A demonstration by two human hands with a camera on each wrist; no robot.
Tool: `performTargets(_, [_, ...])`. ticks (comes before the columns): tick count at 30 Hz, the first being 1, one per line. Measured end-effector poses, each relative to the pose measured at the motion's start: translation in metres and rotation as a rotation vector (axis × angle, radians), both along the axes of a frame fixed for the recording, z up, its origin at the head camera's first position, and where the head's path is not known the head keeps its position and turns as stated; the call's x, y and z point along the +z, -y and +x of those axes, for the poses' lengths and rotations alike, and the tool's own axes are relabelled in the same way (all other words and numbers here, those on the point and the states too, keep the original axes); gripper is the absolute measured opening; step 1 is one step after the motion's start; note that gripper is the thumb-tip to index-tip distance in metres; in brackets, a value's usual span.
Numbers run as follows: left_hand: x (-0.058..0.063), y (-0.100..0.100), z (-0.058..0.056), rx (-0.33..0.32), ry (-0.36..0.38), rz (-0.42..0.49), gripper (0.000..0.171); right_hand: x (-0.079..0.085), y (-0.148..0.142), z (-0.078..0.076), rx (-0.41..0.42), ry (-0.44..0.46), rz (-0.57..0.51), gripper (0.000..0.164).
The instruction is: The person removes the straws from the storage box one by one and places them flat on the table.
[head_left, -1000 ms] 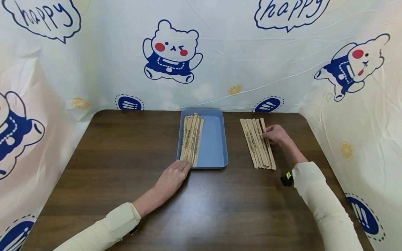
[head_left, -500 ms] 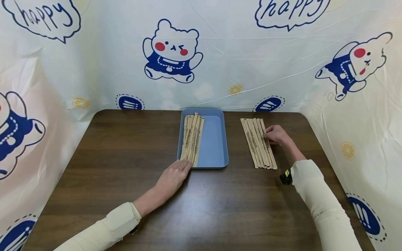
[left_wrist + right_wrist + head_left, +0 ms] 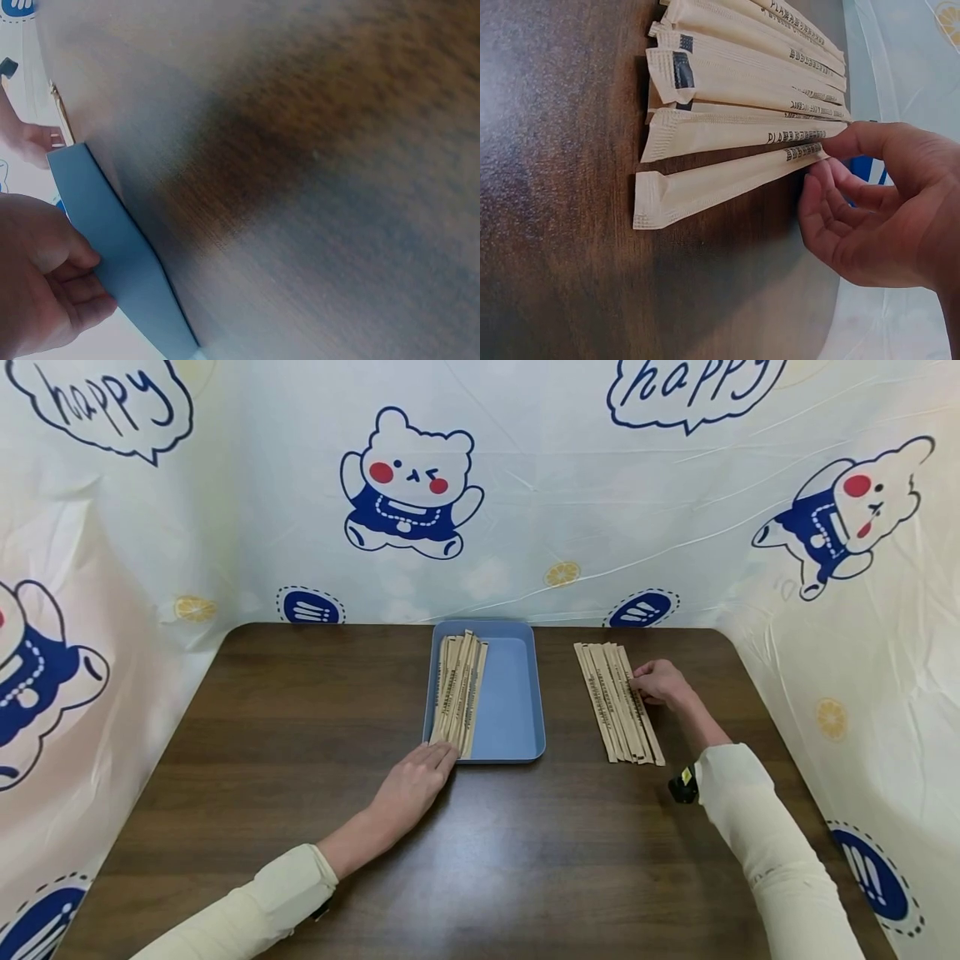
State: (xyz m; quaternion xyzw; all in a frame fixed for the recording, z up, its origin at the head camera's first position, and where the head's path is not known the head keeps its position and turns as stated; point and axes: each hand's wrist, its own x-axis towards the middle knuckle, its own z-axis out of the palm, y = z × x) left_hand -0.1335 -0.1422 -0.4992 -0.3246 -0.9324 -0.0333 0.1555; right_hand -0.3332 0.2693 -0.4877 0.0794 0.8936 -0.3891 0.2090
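A blue tray (image 3: 510, 702) lies at the back middle of the table, with several paper-wrapped straws (image 3: 459, 681) along its left side. My left hand (image 3: 411, 785) holds the tray's near left corner; in the left wrist view its fingertips (image 3: 90, 289) are against the outer wall. Right of the tray is a row of more paper-wrapped straws (image 3: 609, 702). My right hand (image 3: 660, 683) is at this row's right edge. There its thumb and fingers pinch the outermost wrapped straw (image 3: 727, 184) near its far end, slightly apart from its neighbour at the near end.
The brown wooden table (image 3: 315, 693) runs up to a patterned sheet (image 3: 525, 527) at the back and sides. A strip of bare table lies between the tray and the loose straw row. A small black device (image 3: 682, 785) sits on the right wrist.
The outermost straw's near end has shifted slightly right, away from the row. The left hand and tray look unchanged.
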Motion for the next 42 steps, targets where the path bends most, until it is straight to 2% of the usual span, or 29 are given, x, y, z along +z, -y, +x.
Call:
performTargets(5, [0.0,0.0,0.0,0.0,-0.004,0.0,0.039,0.006,-0.001,0.003,-0.045,-0.043,0.015,0.03])
performTargets(7, [0.0,0.0,0.0,0.001,-0.005,-0.002,0.038,0.01,0.0,0.005,-0.076,-0.064,-0.011,0.031])
performTargets(10, [-0.001,0.001,0.0,0.006,-0.005,-0.008,0.038,0.021,0.008,0.006,-0.11,-0.052,-0.107,0.036])
performTargets(16, [-0.001,0.001,0.0,0.01,-0.009,-0.009,0.039,0.046,0.041,0.009,-0.125,0.062,-0.388,0.049])
performTargets(20, [-0.001,0.0,0.0,0.008,-0.012,-0.001,0.037,0.055,0.065,0.011,-0.125,0.117,-0.499,0.054])
performTargets(26, [-0.002,-0.001,0.0,0.003,-0.02,0.007,0.037,0.065,0.097,0.015,-0.066,0.136,-0.561,0.062])
performTargets(34, [0.0,-0.001,-0.001,-0.002,-0.029,0.002,0.036,0.071,0.133,0.019,-0.023,0.15,-0.646,0.059])
performTargets(42, [-0.001,-0.001,-0.001,0.004,-0.02,-0.01,0.036,0.062,0.167,0.025,-0.012,0.175,-0.629,0.054])
